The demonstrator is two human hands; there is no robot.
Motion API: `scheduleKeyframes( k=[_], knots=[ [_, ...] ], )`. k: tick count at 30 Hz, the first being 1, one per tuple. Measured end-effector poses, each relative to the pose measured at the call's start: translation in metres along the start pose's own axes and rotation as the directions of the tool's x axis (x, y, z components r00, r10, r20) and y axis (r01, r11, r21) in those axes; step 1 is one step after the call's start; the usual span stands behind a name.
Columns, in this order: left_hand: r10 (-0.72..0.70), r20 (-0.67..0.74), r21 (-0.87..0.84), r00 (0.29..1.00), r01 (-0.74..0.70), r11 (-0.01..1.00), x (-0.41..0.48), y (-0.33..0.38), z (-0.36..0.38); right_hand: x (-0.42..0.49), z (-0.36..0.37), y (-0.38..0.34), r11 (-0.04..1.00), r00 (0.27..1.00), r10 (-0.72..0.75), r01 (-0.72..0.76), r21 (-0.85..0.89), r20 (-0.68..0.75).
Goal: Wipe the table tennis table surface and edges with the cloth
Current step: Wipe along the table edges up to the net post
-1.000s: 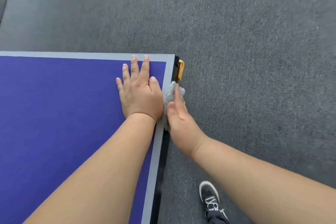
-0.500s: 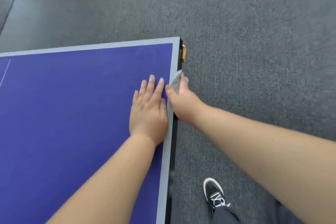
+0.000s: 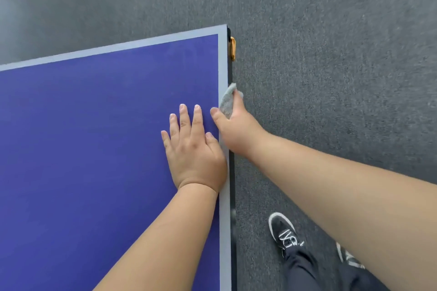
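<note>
One grey, fuzzy cloth bunched against the blue table edge.

1. The table has a deep violet-blue top, plain and even in tone.
2. A pale grey-white border stripe runs along its two visible sides.
3. The side edge beside that stripe is black.
4. A clip at the corner is orange-yellow.
5. The cloth is light grey, faintly mottled.
6. The carpet floor is dark grey, finely speckled with lighter flecks.
7. The shoe is black with a white sole rim and white laces; the trouser leg is black.
</note>
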State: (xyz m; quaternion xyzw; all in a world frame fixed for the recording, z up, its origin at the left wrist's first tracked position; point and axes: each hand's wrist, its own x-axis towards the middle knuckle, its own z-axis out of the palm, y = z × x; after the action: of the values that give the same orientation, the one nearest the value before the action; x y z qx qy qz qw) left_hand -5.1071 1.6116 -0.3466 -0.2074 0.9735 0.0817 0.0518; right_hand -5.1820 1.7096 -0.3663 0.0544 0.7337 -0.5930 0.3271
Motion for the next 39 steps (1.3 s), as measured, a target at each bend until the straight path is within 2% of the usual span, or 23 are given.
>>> scheduleKeyframes(
  k=[6,9,15,17,21,24,26,28,30,32,33,34,35,36,37,39],
  knots=[
    [0.007,-0.042,0.005,0.999,-0.007,1.0,0.0,0.0,0.001,0.056,-0.01,-0.033,0.993,0.98,-0.096,0.107,0.056,-0.173],
    [0.017,-0.042,0.016,0.999,-0.016,1.0,0.0,-0.002,0.005,0.033,0.001,-0.014,0.992,0.984,-0.061,0.079,0.103,-0.166],
    [0.005,-0.046,0.0,0.999,-0.005,1.0,0.004,-0.002,0.005,-0.013,0.015,0.013,0.995,0.999,-0.003,0.008,0.1,-0.053],
    [0.011,-0.054,-0.002,0.998,-0.011,1.0,0.003,-0.003,0.006,0.005,0.008,0.0,0.998,0.996,0.004,0.001,0.064,-0.084],
    [0.022,-0.071,-0.008,0.997,-0.023,1.0,0.004,-0.005,0.008,0.035,0.004,-0.017,0.993,0.984,-0.069,0.083,0.084,-0.165],
    [0.024,-0.077,-0.031,0.997,-0.026,0.999,0.003,-0.004,0.009,0.015,0.013,-0.004,0.987,0.978,-0.095,0.117,0.109,-0.188],
    [0.027,-0.081,-0.047,0.996,-0.031,0.998,0.004,-0.004,0.009,-0.013,0.021,0.019,0.987,0.984,-0.092,0.11,0.115,-0.154],
    [0.031,-0.083,-0.059,0.996,-0.036,0.998,0.005,-0.005,0.01,-0.036,0.021,0.036,0.961,0.999,0.019,-0.005,0.275,-0.048],
    [0.038,-0.07,-0.086,0.997,-0.044,0.995,0.003,-0.008,0.009,-0.044,0.014,0.037,0.788,0.985,0.086,-0.16,0.594,0.151],
    [0.055,-0.047,-0.111,0.997,-0.06,0.992,0.006,-0.01,0.007,-0.044,0.004,0.022,0.668,0.982,0.08,-0.18,0.722,0.171],
    [0.08,-0.025,-0.112,0.996,-0.082,0.99,0.006,-0.01,0.005,-0.045,0.003,0.014,0.678,0.988,0.105,-0.156,0.718,0.116],
    [0.121,-0.001,-0.108,0.993,-0.121,0.987,0.006,-0.014,0.002,-0.044,0.005,0.008,0.73,0.992,0.109,-0.125,0.672,0.066],
    [0.171,0.031,-0.111,0.985,-0.166,0.98,0.0,-0.019,-0.003,-0.048,0.01,0.004,0.761,0.986,0.168,-0.145,0.632,0.025],
    [0.216,0.064,-0.119,0.974,-0.208,0.971,-0.01,-0.028,-0.006,-0.056,0.016,0.009,0.857,0.988,0.139,-0.084,0.508,-0.072],
    [0.245,0.086,-0.111,0.966,-0.235,0.966,-0.027,-0.039,-0.008,-0.065,0.026,0.016,0.923,0.992,0.072,-0.026,0.383,-0.106],
    [0.232,0.088,-0.033,0.969,-0.23,0.973,-0.071,-0.062,-0.005,-0.093,0.039,0.035,0.984,1.0,-0.001,0.006,0.178,-0.028]
  ],
)
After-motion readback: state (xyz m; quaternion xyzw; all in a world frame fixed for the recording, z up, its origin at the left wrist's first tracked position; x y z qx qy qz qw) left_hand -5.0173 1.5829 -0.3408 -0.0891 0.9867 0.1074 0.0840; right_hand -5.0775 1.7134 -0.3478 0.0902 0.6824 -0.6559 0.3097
